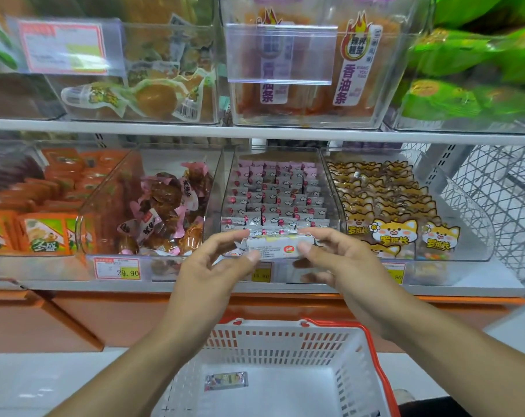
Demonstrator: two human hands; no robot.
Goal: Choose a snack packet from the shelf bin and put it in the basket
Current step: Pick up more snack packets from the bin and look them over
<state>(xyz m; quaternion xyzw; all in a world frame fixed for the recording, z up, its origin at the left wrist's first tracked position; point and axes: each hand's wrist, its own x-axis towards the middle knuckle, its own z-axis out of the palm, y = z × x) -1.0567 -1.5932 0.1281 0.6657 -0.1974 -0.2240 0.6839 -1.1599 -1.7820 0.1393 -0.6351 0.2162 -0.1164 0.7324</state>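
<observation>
Both hands are pinching one silver snack packet point(274, 246) between thumb and fingers, the left hand point(216, 267) at its left end, the right hand point(342, 260) at its right end. Just behind them is sitting the clear shelf bin point(278, 194); well below, the white basket point(285, 374) is holding another small packet point(226, 380).

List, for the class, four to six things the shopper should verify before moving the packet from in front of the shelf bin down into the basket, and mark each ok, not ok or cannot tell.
1. Packet held firmly: ok. The left hand and right hand pinch the ends of the white snack packet.
2. Packet out of the bin: ok. It is held in front of the clear bin of similar packets.
3. Basket within reach below: ok. The white basket with its orange rim sits under the hands.
4. Room in the basket: ok. Only one small packet lies on its floor.
5. Packet undamaged: cannot tell.
</observation>
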